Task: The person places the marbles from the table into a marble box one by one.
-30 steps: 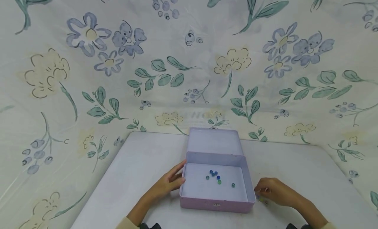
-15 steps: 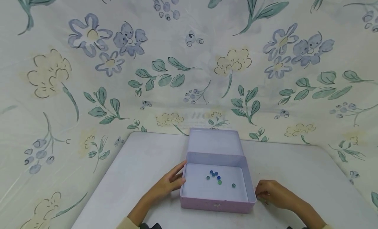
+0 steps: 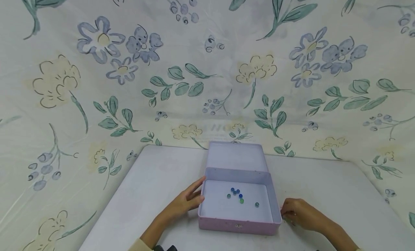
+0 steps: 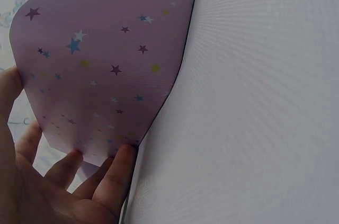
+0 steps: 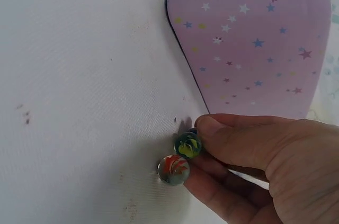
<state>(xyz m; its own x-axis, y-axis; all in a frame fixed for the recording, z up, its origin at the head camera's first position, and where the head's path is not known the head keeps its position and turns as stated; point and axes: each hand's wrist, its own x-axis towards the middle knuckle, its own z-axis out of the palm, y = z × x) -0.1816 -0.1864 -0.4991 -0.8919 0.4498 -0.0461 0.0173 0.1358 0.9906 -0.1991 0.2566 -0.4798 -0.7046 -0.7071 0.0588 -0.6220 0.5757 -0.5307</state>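
An open purple tin box (image 3: 262,228) stands on the table, lid tipped back. Its outside, in both wrist views, is pink with small stars. Several glass marbles lie on its floor, among them a green marble (image 3: 241,201) and a dark teal marble (image 3: 257,205). My left hand (image 3: 183,202) rests its spread fingertips against the left wall (image 4: 100,70). Beside the right wall, my right hand (image 3: 301,213) holds marbles at its curled fingers on the table: a green-yellow marble (image 5: 187,145) by the thumb and an orange-streaked marble (image 5: 174,169) below. A dark blue bit behind the thumb tip is mostly hidden.
The white table (image 3: 162,164) extends around the box on both sides. A flower-printed sheet (image 3: 207,81) hangs behind it and at the sides. The raised lid (image 3: 236,156) leans toward the back edge.
My right fingers have drawn in over the marbles beside the box, which now show less in the head view. The left hand, box and marbles inside have stayed put.
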